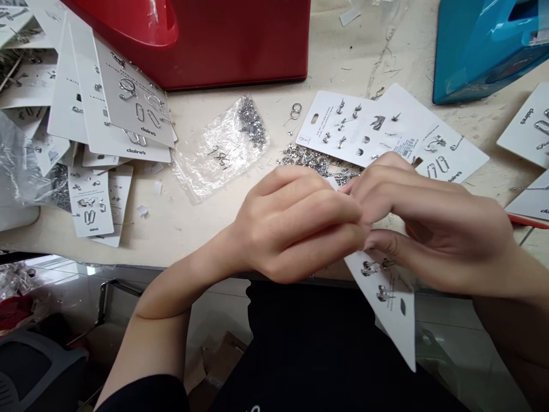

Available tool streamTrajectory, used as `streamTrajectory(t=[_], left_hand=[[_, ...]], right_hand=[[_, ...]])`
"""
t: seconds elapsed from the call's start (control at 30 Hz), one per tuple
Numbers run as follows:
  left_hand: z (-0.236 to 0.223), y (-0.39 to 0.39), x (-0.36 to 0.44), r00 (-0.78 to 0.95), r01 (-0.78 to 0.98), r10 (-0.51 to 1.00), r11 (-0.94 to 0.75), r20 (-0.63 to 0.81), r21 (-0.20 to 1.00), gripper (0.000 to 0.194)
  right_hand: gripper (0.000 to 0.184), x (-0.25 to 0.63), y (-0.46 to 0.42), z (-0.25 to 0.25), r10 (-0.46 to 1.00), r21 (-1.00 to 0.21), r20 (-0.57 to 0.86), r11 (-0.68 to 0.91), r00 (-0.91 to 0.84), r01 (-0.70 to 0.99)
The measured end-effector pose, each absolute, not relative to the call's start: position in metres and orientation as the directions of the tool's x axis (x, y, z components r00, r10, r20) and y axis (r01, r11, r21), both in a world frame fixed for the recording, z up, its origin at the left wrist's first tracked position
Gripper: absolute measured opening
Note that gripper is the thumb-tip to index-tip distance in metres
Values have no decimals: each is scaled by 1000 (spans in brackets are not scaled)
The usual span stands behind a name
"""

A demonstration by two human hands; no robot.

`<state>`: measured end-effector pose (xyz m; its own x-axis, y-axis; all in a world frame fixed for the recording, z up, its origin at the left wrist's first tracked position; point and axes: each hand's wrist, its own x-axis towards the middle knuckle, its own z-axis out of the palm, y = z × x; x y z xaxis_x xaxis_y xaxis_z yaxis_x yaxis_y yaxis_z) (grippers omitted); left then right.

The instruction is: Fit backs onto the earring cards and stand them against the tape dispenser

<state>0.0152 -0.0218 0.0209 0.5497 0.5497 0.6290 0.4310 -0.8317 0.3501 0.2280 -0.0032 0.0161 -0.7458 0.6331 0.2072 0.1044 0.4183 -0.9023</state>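
Note:
A white earring card (388, 292) with metal studs and backs on its face hangs tilted over the table's front edge. My left hand (300, 223) is closed on its upper part, its fingertips hidden behind the curled fingers. From the other side, my right hand (446, 229) grips the same card, thumb and fingers bent against it. The fingertips of both hands meet at the card, and whatever small piece may be between them cannot be made out. Just beyond the hands lies a loose pile of small silver earring backs (304, 159).
Filled earring cards (132, 97) are stacked at left, with more cards (355, 126) beyond my hands and others (525, 123) at far right. A zip bag (223, 149) of small metal parts lies mid-table. A red holder (240, 46) and a blue one (480, 57) stand behind.

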Motion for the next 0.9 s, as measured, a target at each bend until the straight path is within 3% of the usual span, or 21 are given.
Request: streamTrajectory(t=[0.2,0.4,0.5,0.63,0.9], left_hand=[[11,-21,19,497,448,567,-816,656,365,31],[17,-28,18,529,433,646,-764,551,479,39],[22,-29,17,541,411,630,-776,556,479,37],[23,-28,16,490,460,719,-693,493,555,27],[27,-30,16,512,525,652,-753,560,397,16]], right_hand=[[21,224,-6,14,643,-889,231,444,-730,110],[17,224,-7,14,616,-938,197,345,-762,37],[19,224,-6,15,617,-938,174,341,-767,62],[12,224,-5,18,662,-959,122,270,-740,83],[11,224,-9,26,723,-971,78,210,-686,111]])
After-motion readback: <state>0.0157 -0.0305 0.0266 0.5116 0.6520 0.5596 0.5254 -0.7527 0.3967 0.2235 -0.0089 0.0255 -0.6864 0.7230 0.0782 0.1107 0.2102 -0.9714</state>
